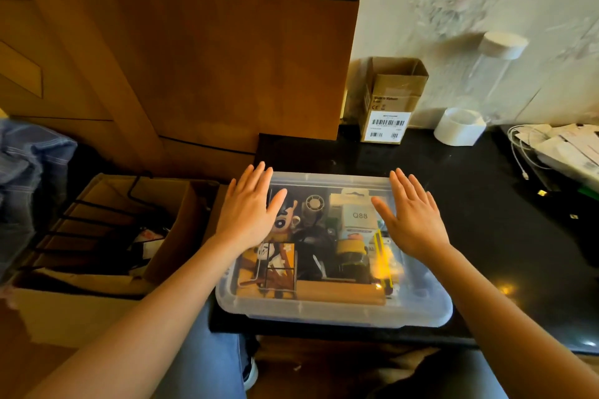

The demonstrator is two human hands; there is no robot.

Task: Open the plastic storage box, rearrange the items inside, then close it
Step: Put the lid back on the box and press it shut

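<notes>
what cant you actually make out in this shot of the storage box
Head view only:
- Whether the lid is latched: no clasps show.
- Box contents under the left hand and right hand: covered by the palms.
- Small print on the Q88 pack: too small, seen through hazy plastic.
- Papers and cable: cut off by the right edge.
- Clear bottle: blurred.

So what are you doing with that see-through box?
A person sits at a black table with a clear plastic storage box in front of them. The lid is on. The left hand and the right hand are spread flat, palms down, over its two far corners, gripping nothing. Through the plastic you can see a cartoon figure, a white Q88 packet and a yellow utility knife. Whether the lid is coming off or was just pressed shut, I cannot tell.
</notes>
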